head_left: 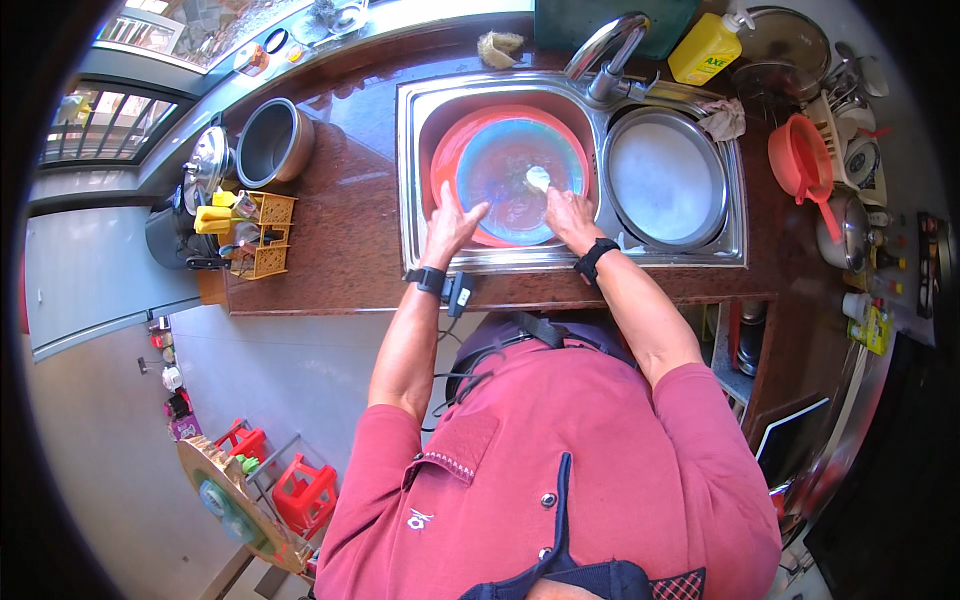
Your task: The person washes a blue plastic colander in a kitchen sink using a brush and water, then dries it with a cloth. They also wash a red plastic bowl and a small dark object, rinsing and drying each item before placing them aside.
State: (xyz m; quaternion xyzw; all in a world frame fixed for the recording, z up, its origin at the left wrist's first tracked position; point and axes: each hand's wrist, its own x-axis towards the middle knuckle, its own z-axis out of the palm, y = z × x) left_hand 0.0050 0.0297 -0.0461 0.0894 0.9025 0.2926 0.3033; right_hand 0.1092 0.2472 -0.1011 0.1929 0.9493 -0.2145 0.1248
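Observation:
My right hand (571, 217) grips a small white tool (538, 177), perhaps a spoon or scoop, above a translucent bluish bowl (517, 125). The bowl sits inside a red plastic basin (447, 154) in the left sink compartment. At the near left rim is my left hand (452, 229), thumb and forefinger spread apart, the thumb by the bowl's edge. Whether it touches the bowl is unclear. Pale, cloudy liquid fills a round metal pan (667, 180) in the right compartment.
A chrome faucet (616, 45) rises behind the sink. Yellow soap bottle (705, 49), cloth (724, 120) and loofah (500, 49) lie around it. An inner pot (275, 142) and yellow utensil basket (259, 232) stand left. To the right hangs a red strainer (801, 159) near a dish rack.

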